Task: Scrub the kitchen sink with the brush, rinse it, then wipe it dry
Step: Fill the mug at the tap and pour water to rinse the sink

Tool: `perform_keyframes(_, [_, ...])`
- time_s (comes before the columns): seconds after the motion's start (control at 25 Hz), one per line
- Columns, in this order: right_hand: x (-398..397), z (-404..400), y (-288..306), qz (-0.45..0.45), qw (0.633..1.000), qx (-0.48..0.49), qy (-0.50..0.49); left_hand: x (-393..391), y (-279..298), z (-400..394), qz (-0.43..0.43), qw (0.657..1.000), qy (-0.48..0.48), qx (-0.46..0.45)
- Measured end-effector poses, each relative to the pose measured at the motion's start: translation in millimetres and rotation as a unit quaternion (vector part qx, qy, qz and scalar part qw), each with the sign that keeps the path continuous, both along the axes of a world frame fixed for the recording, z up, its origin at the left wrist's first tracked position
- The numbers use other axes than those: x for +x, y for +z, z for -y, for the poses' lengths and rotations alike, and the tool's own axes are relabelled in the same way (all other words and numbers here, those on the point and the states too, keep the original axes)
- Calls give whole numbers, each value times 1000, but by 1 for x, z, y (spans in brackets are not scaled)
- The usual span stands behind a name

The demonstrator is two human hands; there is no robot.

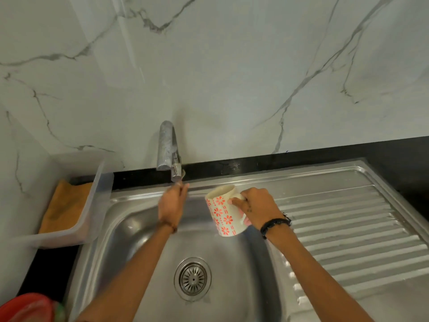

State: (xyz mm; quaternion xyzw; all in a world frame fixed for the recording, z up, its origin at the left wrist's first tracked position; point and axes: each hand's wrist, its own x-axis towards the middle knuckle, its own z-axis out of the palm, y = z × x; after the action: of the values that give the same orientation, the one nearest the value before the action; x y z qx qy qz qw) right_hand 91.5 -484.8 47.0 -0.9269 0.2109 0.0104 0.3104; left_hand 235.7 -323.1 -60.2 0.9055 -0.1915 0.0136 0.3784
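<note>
The steel sink fills the lower middle, its round drain near the front. A chrome tap stands at the back rim. My left hand reaches up to the tap's lower part, fingertips pinched on its handle. My right hand holds a white mug with red flower print by its handle, tilted over the basin's back right. No brush is in view.
A ribbed steel drainboard lies to the right. At the left, a clear plastic tub holds an orange cloth. A red container sits at the bottom left corner. Behind the sink runs a black counter strip below the marble wall.
</note>
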Motion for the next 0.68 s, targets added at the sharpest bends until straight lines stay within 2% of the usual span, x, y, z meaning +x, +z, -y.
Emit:
perform_keyframes(0.04, [1,16,4,-22,999,-35,14,-15,-12,12,-30,999,-24,-20])
perform_keyframes(0.12, [8,46,10,-53,992,-101,50,-32,-28,46,-64,995,-76,15])
perform_keyframes(0.32, [16,112,23,-103,960,-222,138,-50,-43,148,-7,982,-61,179])
perform_keyframes(0.4, [10,147,25,-115,954,-233,148,-66,-42,187,-11,976,-78,203])
perform_keyframes(0.52, [-6,197,29,-126,959,-208,142,-77,-49,217,61,971,-100,210])
perform_keyframes(0.6, [-13,224,33,-125,964,-189,136,-79,-52,222,58,980,-42,184])
perform_keyframes(0.68, [-15,244,37,-118,963,-191,147,-83,-50,231,-4,985,29,169])
